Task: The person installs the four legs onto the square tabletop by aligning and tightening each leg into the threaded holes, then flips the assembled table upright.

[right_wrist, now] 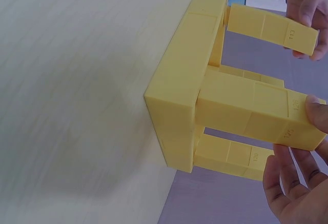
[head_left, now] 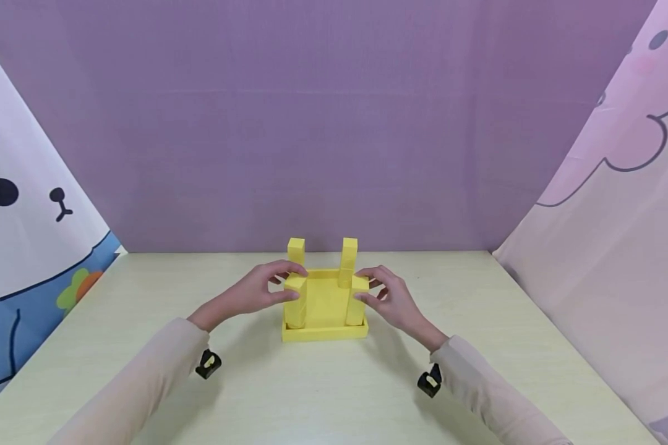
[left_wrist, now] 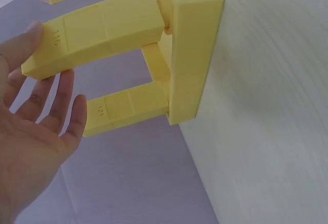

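A shallow yellow tray [head_left: 325, 334] lies on the table, with a yellow block column standing at each corner. My left hand [head_left: 258, 289] pinches the top of the front left column [head_left: 295, 312] between thumb and fingers. In the left wrist view this column [left_wrist: 110, 32] bears the number 116 near its top. At the front right column [head_left: 355, 312] my right hand [head_left: 394, 300] grips the upper end, thumb in front and fingers behind. The right wrist view shows raised numbers on that column [right_wrist: 241, 103]. Both held columns are upright with their lower ends within the tray's rim.
Behind them, the back left column [head_left: 297, 250] and back right column [head_left: 347, 256] rise from the tray's far corners. The pale wooden table [head_left: 323, 389] ends at a purple backdrop [head_left: 312, 123]. Printed cloths hang at the left [head_left: 33, 216] and right [head_left: 607, 247].
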The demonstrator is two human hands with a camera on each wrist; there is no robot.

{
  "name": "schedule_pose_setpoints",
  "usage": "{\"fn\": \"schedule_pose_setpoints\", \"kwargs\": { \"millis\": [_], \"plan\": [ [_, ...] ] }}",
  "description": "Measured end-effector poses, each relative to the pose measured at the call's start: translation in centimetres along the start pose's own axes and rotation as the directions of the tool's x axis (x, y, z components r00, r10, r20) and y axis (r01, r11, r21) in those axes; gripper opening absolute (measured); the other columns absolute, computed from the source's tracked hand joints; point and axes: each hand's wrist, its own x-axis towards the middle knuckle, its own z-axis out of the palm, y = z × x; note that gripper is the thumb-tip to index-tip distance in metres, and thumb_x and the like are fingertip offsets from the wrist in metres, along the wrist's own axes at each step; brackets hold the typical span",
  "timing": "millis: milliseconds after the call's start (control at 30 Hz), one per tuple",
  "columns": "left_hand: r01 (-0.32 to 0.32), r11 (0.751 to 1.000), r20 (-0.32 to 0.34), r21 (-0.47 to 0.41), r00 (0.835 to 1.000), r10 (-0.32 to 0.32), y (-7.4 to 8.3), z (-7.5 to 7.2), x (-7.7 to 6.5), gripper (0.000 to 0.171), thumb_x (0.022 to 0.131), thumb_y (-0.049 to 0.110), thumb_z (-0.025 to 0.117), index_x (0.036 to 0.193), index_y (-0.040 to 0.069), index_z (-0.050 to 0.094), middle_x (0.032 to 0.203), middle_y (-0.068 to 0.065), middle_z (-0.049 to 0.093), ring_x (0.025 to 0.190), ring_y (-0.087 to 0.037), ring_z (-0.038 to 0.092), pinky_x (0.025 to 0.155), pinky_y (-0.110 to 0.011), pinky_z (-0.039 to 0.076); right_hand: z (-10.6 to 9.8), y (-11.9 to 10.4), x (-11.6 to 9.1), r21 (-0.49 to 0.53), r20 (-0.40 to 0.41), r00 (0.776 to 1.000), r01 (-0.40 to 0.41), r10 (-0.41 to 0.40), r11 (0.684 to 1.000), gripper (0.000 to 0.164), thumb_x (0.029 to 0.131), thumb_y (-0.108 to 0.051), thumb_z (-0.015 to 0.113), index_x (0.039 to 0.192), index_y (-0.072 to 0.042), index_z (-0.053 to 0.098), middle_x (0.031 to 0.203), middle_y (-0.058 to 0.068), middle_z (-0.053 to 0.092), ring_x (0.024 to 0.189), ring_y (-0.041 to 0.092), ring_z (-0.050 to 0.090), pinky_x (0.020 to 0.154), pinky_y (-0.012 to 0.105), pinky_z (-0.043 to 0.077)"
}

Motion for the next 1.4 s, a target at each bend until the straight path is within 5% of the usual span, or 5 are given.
{"fn": "schedule_pose_setpoints", "kwargs": {
  "millis": [300,667,833,1200,1400],
  "plan": [
    [0.07,0.997,-0.128,0.029,0.99,-0.066,0.7,0.8,-0.4,0.044,0.077,0.028,0.074,0.116,0.019,0.057,0.115,0.001,0.06,0.099,-0.018,0.056,0.08,-0.035,0.046,0.9,2.8,0.2,0.002,-0.014,1.0,0.028,-0.028,1.0,0.036,0.077,-0.01,0.072,0.111,-0.005,0.06,0.106,0.012,0.061,0.088,0.025,0.058,0.06,0.026,0.049],
    [0.087,0.995,-0.257,0.057,0.964,-0.07,0.7,1.9,-0.9,0.041,0.074,0.026,0.076,0.11,0.014,0.06,0.107,0.001,0.063,0.091,-0.016,0.058,0.078,-0.033,0.05,0.1,-0.6,-0.1,0.01,-0.009,1.0,0.009,-0.009,1.0,0.034,0.076,-0.001,0.071,0.108,0.004,0.059,0.102,0.018,0.061,0.087,0.031,0.057,0.061,0.03,0.05],
    [0.088,0.995,-0.206,0.039,0.975,-0.078,0.7,1.5,-0.8,0.041,0.076,0.028,0.074,0.111,0.014,0.06,0.111,0.0,0.062,0.092,-0.017,0.058,0.078,-0.033,0.049,0.0,-0.6,-0.1,0.011,-0.006,1.0,0.005,-0.005,1.0,0.034,0.076,-0.002,0.071,0.108,0.003,0.06,0.102,0.018,0.061,0.087,0.031,0.057,0.061,0.03,0.05],
    [0.071,0.997,0.037,-0.015,0.997,-0.07,0.1,-0.2,0.0,0.036,0.08,0.023,0.07,0.114,0.021,0.057,0.116,0.003,0.059,0.103,-0.016,0.054,0.086,-0.034,0.047,-0.1,-0.5,-0.1,0.009,-0.004,1.0,-0.001,0.001,1.0,0.034,0.076,-0.001,0.07,0.108,0.004,0.059,0.104,0.018,0.061,0.087,0.031,0.057,0.061,0.03,0.05],
    [0.062,0.998,0.053,-0.028,0.997,-0.06,-0.2,-0.1,0.0,0.037,0.082,0.02,0.069,0.117,0.022,0.056,0.119,0.0,0.059,0.104,-0.016,0.053,0.087,-0.035,0.047,-0.1,-0.5,-0.2,0.011,-0.005,1.0,0.002,-0.002,1.0,0.034,0.076,0.0,0.071,0.108,0.004,0.059,0.103,0.019,0.061,0.086,0.031,0.057,0.061,0.029,0.05]
  ]
}}
